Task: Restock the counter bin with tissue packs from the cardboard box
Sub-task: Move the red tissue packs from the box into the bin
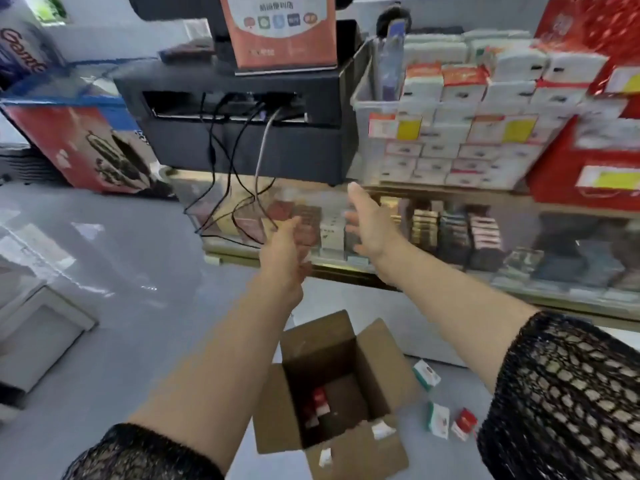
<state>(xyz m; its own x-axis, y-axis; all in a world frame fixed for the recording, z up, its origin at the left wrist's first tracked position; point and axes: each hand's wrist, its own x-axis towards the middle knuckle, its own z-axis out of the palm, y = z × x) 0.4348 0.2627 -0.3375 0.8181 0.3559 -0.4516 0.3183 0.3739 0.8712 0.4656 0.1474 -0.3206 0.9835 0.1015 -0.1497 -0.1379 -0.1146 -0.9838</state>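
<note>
A: Right, both arms stretched out fwd. Right hand (370, 226) has its fingers spread wide and holds nothing, up by the glass counter front (450, 233), just below the bin.

B: And the left hand?

A: Left hand (284, 251) is beside it, a bit lower, in front of the dangling cables (221, 188). Fingers look loosely bent. Pic's blurry there, but I see no pack in it.

B: Where's the stock?

A: Cardboard box (311, 344) sits on the floor under the forearms, flaps open, w/ a few red-and-white packs (320, 401) down at the bottom. Three loose packs (438, 419) lie on the floor just right of the box.

B: The bin?

A: Clear bin (360, 84) is on the countertop, upper right, next to the black till (242, 140). It's stacked w/ tissue packs (460, 84) up past the rim.
</note>
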